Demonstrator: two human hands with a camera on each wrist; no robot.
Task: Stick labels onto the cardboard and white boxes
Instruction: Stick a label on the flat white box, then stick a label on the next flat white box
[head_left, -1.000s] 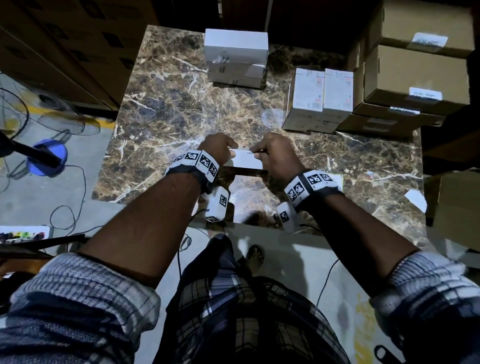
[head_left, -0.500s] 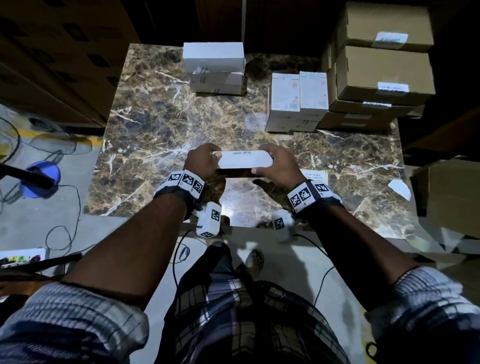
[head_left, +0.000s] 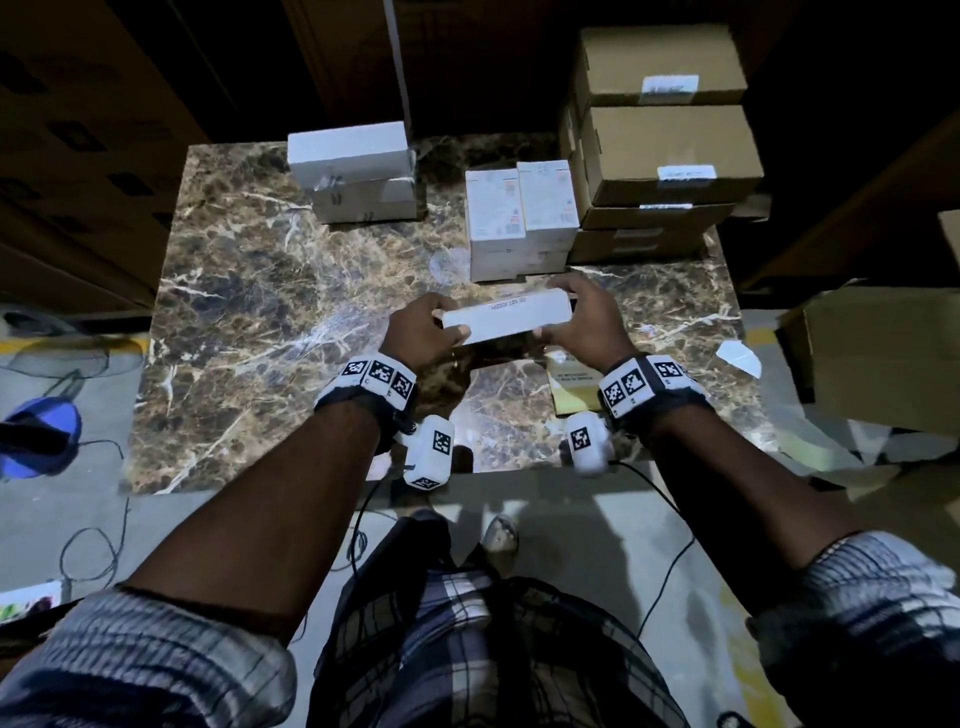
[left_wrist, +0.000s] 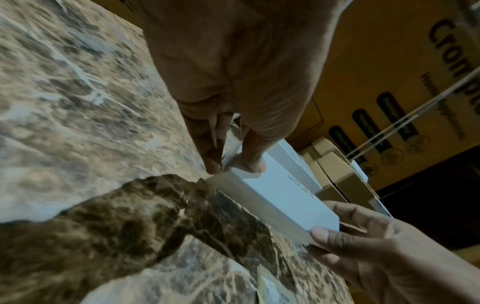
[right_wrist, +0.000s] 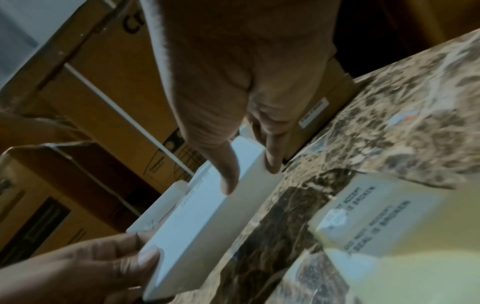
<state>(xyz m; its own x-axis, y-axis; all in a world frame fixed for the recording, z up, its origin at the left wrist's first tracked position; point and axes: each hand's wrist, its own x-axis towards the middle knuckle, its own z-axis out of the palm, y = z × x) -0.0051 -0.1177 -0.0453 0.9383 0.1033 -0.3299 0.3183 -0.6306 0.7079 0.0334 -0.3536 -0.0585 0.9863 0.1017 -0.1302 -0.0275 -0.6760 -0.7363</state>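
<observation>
I hold a long white box by its two ends, just above the marble table. My left hand grips the left end and my right hand grips the right end. A line of small print runs along the box's top face. In the left wrist view the left hand pinches a corner of the box between thumb and fingers. In the right wrist view the right hand clamps the other end of the box. A yellowish label sheet lies on the table under my right wrist.
Two stacked white boxes sit at the back left. Upright white boxes stand just beyond my hands. Labelled cardboard boxes are stacked at the back right. A white paper scrap lies on the right. Cables trail on the floor.
Both hands have carried the white box away from the near edge, towards the upright white boxes. It now sits slightly tilted between them.
</observation>
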